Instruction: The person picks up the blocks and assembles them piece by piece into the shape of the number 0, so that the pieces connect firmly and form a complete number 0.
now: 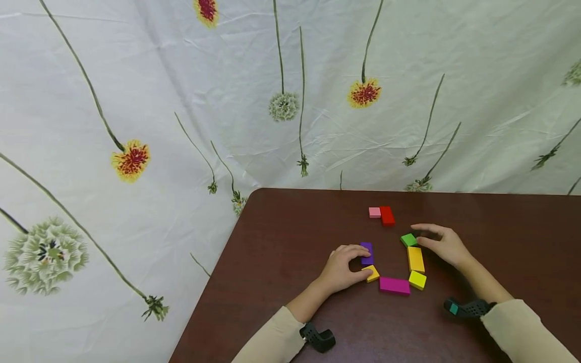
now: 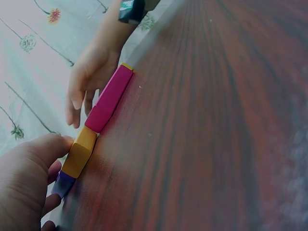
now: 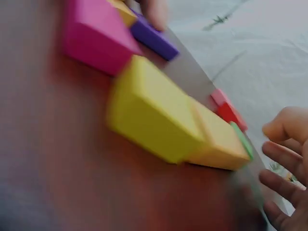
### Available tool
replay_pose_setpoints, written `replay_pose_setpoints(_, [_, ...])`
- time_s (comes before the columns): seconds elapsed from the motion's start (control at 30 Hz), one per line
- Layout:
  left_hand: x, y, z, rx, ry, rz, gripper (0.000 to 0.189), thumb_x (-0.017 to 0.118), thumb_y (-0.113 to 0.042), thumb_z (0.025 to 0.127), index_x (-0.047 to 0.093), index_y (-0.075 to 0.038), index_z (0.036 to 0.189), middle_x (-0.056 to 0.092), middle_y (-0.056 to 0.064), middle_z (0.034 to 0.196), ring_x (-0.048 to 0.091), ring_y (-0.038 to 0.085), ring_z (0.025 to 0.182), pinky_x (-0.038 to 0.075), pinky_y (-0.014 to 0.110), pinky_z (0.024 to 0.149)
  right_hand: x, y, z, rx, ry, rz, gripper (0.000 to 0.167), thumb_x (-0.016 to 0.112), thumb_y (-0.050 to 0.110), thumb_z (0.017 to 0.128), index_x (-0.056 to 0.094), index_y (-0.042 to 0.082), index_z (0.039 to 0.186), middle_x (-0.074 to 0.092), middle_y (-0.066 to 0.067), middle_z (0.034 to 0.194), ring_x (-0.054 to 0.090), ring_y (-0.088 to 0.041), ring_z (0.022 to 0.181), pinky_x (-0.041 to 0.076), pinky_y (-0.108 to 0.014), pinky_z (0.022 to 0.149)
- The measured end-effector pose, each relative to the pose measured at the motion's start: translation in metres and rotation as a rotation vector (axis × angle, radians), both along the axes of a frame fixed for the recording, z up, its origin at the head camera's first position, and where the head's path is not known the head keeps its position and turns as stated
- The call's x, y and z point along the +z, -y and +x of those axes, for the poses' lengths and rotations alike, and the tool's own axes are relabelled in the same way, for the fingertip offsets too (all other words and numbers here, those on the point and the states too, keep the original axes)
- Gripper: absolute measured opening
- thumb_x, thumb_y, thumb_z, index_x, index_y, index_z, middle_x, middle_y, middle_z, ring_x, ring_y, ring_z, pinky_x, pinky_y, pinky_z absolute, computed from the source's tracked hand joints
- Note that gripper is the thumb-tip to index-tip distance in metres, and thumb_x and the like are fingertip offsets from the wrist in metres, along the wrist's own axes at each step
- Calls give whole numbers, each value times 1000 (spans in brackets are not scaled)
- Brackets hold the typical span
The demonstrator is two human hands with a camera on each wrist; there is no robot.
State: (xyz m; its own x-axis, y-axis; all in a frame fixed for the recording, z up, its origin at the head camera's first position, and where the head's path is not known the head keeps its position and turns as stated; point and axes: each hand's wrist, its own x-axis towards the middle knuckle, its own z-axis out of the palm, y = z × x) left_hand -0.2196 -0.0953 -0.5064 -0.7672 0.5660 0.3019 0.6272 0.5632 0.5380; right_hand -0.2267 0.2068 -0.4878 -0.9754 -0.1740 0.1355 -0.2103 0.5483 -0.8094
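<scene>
My left hand (image 1: pixel 341 268) reaches over the left side of a block arrangement, its thumb on an orange block (image 1: pixel 372 274) and its bent fingers at a purple block (image 1: pixel 366 247). In the left wrist view the thumb touches the orange block (image 2: pixel 80 152), with the purple block (image 2: pixel 63 185) partly hidden by fingers. To the right, my right hand (image 1: pixel 445 246) has its fingers extended beside a green block (image 1: pixel 408 240). Below the green block run a long yellow-orange block (image 1: pixel 415 259) and a yellow block (image 1: pixel 417 280). A magenta block (image 1: pixel 394 286) lies along the near side.
Behind the arrangement, a pink block (image 1: pixel 374 213) lies against a red block (image 1: pixel 387 216). The dark brown table (image 1: pixel 281 227) ends at a flower-printed cloth (image 1: pixel 254 101) at the back and left. Dark bands (image 1: pixel 467 308) circle both wrists.
</scene>
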Motion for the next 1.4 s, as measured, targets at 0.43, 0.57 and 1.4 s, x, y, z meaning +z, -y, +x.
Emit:
replay_pose_setpoints(0.43, [2, 0, -1, -2, 6, 4, 37, 75, -32, 85, 69, -17, 119, 62, -3, 127, 52, 15, 118, 37, 35, 95, -24, 21, 27, -51, -274, 33, 33, 66, 15, 93, 66, 4, 124, 60, -20, 128, 43, -23, 114, 35, -62, 90])
replay_pose_setpoints(0.57, [3, 0, -1, -3, 7, 7, 37, 75, -32, 85, 69, -17, 119, 62, -3, 127, 52, 16, 118, 37, 36, 96, -27, 20, 27, -53, -293, 51, 31, 67, 14, 92, 67, 3, 121, 61, -20, 126, 43, -24, 113, 35, -64, 90])
replay_pose_setpoints(1.4, [0, 0, -3, -18, 18, 50, 36, 75, -29, 85, 70, -15, 118, 62, -2, 128, 51, 17, 119, 37, 39, 101, -31, 21, 28, -59, -314, 79, 29, 69, 13, 90, 70, 2, 116, 63, -19, 124, 46, -23, 111, 36, -62, 90])
